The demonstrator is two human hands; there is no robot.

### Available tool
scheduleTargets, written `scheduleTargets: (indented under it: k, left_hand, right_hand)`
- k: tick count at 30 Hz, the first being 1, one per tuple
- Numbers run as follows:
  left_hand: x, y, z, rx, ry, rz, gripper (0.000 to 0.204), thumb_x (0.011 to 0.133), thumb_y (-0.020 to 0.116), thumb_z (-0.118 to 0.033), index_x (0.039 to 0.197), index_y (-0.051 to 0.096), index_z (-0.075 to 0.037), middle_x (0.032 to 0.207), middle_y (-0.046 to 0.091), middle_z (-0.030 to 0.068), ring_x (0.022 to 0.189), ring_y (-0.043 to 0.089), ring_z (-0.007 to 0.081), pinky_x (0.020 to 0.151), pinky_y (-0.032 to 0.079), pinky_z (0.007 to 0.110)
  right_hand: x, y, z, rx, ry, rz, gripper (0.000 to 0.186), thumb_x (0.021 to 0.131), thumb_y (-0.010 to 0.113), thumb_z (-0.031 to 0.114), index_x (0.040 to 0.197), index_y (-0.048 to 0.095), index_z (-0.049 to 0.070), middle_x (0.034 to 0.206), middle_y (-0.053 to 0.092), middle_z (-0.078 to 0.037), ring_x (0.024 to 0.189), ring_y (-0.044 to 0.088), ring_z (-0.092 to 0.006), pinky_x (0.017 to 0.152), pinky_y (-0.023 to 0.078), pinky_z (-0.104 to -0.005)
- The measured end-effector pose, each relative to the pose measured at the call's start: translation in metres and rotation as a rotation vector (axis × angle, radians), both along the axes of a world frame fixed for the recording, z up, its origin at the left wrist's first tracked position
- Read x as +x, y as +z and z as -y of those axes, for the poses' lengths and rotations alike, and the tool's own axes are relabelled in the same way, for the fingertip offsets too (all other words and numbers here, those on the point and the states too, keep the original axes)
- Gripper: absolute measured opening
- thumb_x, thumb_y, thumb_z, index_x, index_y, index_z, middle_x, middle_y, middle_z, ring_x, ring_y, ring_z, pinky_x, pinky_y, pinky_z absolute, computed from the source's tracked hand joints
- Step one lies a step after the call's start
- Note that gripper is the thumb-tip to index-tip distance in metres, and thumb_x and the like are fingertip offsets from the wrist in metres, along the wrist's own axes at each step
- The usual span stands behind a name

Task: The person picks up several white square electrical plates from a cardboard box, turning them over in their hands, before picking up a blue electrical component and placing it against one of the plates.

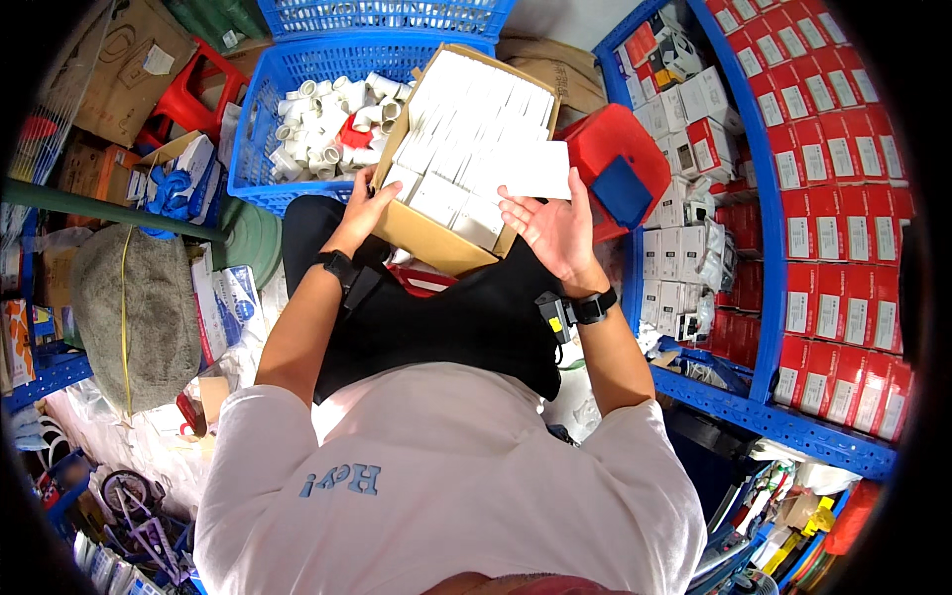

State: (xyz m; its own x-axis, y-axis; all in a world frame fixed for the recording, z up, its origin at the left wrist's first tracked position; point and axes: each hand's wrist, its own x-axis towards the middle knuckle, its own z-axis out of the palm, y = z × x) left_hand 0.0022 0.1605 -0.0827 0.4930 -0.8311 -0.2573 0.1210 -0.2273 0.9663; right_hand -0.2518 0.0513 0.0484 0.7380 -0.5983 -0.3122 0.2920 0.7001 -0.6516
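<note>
An open cardboard box (433, 241), packed with rows of small white boxes (436, 198), sits tilted between my knees. My left hand (366, 214) grips its left side, the thumb over the rim and the fingers outside. At the right side, my right hand (555, 234) is turned palm up. Its thumb and fingertips hold the near edge of a flat white box (534, 171), which lies over the right rim above the packed rows. The far part of that white box blends with the others, so its full outline is unclear.
Behind the cardboard box stands a blue crate (260, 164) of white pipe fittings. A red container (620, 149) adjoins it on the right, before blue shelving (769, 297) stacked with red-and-white boxes (833, 238). To the left are a grey-brown cushion (139, 317) and a green pole (109, 210).
</note>
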Motion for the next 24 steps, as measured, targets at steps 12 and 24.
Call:
scheduleTargets:
  k: [12,24]
  left_hand:
    - [-0.001,-0.006,0.003,-0.060,-0.017,-0.012,0.065,0.079,0.066,-0.037,0.126,0.036,-0.003,0.118,0.049,0.0150,0.106,0.047,0.0214,0.090,0.037,0.029]
    - [-0.005,-0.004,0.003,-0.084,0.014,-0.044,0.069,0.072,0.074,-0.035,0.121,0.041,0.002,0.118,0.048,0.0152,0.109,0.046,0.0216,0.092,0.038,0.030]
  right_hand:
    - [0.029,0.002,0.006,0.171,0.090,0.117,0.077,0.089,0.033,0.057,0.131,0.028,-0.008,0.120,0.045,-0.027,0.112,0.047,-0.0332,0.097,0.038,-0.0410]
    - [0.144,-0.053,0.046,0.187,-0.005,-0.128,0.103,0.085,0.039,0.062,0.132,-0.018,-0.010,0.136,0.013,-0.033,0.123,0.031,-0.0411,0.104,0.029,-0.0451]
